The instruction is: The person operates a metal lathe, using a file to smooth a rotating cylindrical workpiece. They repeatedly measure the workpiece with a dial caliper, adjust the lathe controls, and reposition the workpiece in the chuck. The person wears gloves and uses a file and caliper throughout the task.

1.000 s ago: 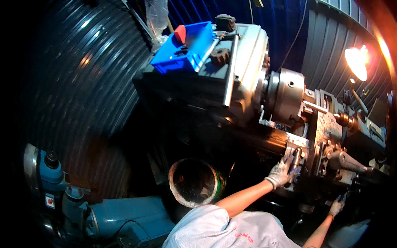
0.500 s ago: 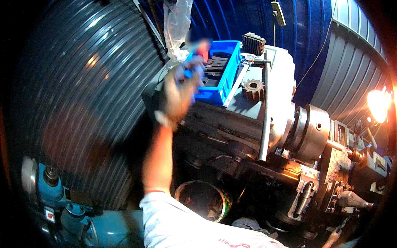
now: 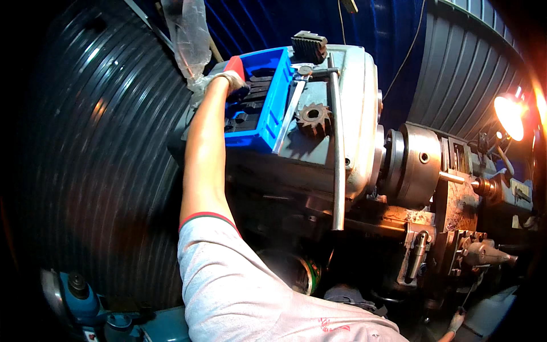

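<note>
My left hand, in a pale glove with dark fingers, reaches down into a blue plastic bin. Its fingertips are hidden among dark metal bars, so whether it grips one does not show. A red piece stands against the bin's left side, close to that hand. Far off at the lower right, my right hand shows small, with its fingers closed by a thin rod-like shape. What it holds cannot be made out.
The bin stands on a lathe headstock. Beside it lie a toothed milling cutter, a caliper-like tool, a long metal bar and a ridged block. The chuck and a lit lamp are to the right.
My left hand has gone from blurred motion in front of the bin to inside it, among the bars. The view has shifted, so the machine sits further left.
</note>
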`<state>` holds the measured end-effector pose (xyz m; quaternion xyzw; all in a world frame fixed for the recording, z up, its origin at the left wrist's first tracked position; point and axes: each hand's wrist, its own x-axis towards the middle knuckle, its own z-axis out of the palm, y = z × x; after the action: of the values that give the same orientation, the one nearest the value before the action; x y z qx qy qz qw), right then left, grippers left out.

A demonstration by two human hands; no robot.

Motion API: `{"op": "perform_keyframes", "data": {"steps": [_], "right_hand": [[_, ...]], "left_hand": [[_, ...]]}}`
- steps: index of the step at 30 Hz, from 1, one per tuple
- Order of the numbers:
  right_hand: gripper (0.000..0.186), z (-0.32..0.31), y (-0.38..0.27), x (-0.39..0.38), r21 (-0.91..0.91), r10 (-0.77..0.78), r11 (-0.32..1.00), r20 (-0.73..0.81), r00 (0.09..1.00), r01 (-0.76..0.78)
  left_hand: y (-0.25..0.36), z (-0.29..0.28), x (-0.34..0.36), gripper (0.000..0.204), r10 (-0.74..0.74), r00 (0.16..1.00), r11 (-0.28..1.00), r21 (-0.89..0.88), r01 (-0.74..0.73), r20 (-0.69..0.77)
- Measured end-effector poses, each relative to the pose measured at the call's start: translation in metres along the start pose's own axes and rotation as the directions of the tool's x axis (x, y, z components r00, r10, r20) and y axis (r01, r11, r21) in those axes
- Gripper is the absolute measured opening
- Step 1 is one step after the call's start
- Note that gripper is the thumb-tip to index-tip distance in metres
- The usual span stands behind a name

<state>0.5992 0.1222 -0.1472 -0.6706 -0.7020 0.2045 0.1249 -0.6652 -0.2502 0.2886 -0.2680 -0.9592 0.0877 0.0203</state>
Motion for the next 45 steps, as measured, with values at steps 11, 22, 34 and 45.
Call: {"op": "perform_keyframes", "data": {"steps": [11, 22, 34, 45], "right_hand": [[0.036, -0.001, -0.089, -0.079, -0.026, 0.096, 0.995, 0.072, 0.993, -0.095], [0.045, 0.016, -0.061, -0.096, -0.078, 0.150, 0.987, 0.168, 0.974, -0.139], [0.044, -0.088, -0.133, -0.109, 0.074, 0.200, 0.978, -0.048, 0.979, -0.196], [0.042, -0.211, -0.487, -0.090, 0.584, -0.704, 0.564, -0.028, 0.709, 0.584]], "left_hand": [[0.018, -0.022, -0.035, 0.055, -0.197, 0.965, 0.979, -0.025, 0.204, 0.170], [-0.032, -0.046, -0.054, 0.051, -0.149, 0.986, 0.947, -0.297, 0.121, -0.072], [0.030, -0.095, -0.132, 0.052, -0.179, 0.721, 0.843, -0.482, -0.238, -0.669], [0.336, -0.038, -0.385, 0.047, 0.191, 0.883, 0.190, -0.866, -0.462, -0.429]]}}
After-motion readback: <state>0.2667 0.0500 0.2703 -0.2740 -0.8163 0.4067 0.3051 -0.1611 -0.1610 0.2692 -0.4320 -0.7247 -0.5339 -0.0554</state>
